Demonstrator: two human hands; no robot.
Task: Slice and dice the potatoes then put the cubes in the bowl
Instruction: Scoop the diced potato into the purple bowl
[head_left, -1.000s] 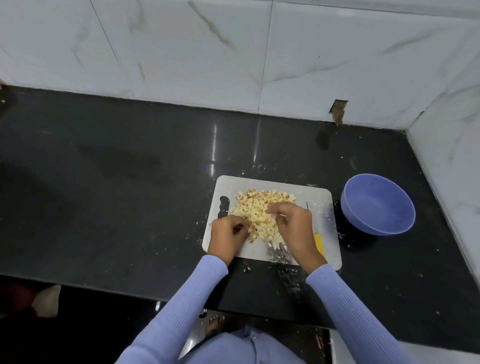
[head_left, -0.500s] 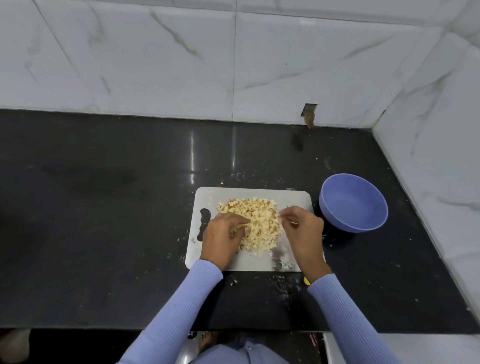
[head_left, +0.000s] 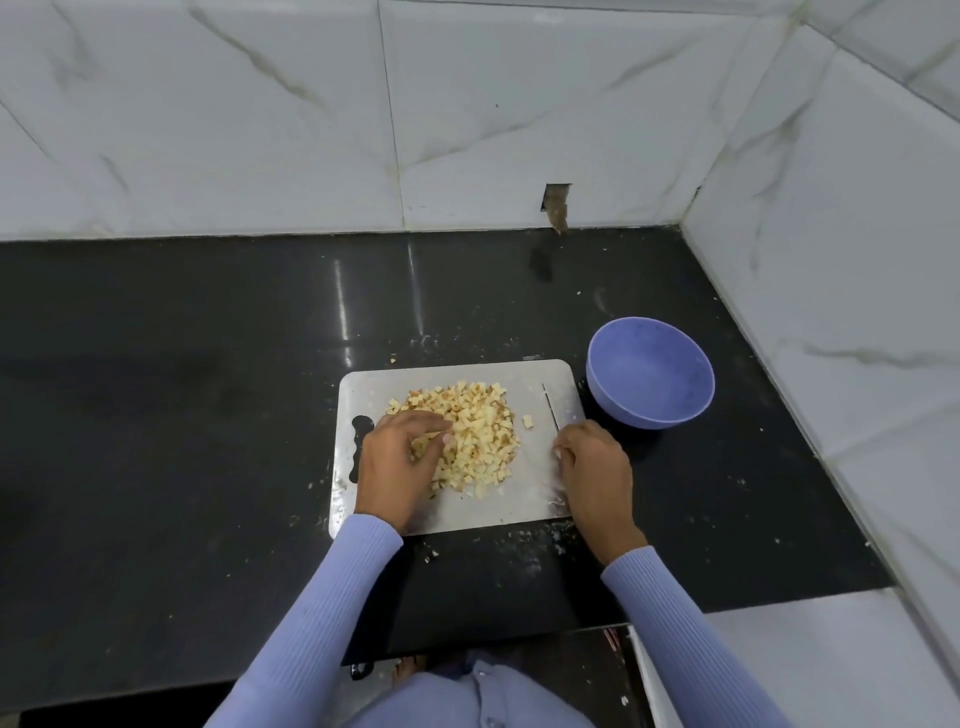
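A heap of pale diced potato cubes (head_left: 483, 431) lies in the middle of the white cutting board (head_left: 374, 389). My left hand (head_left: 400, 467) sits on the heap's left side, its fingers and thumb curled into the cubes. One loose cube (head_left: 528, 421) lies just right of the heap. Over at the board's right edge, my right hand (head_left: 592, 467) curls over the handle of the knife (head_left: 550, 410); only the thin blade shows, pointing away from me. The purple bowl (head_left: 613, 410) stands right of the board with nothing in it.
The board lies on a black counter (head_left: 182, 415) littered with potato scraps near its front edge. White marble walls (head_left: 857, 312) close off the back and the right side, close behind the bowl. The counter's front edge runs just below my forearms.
My right hand left the heap and moved right to the knife at the board's edge. My left hand stayed on the cubes. The camera view shifted, so the board sits more central.
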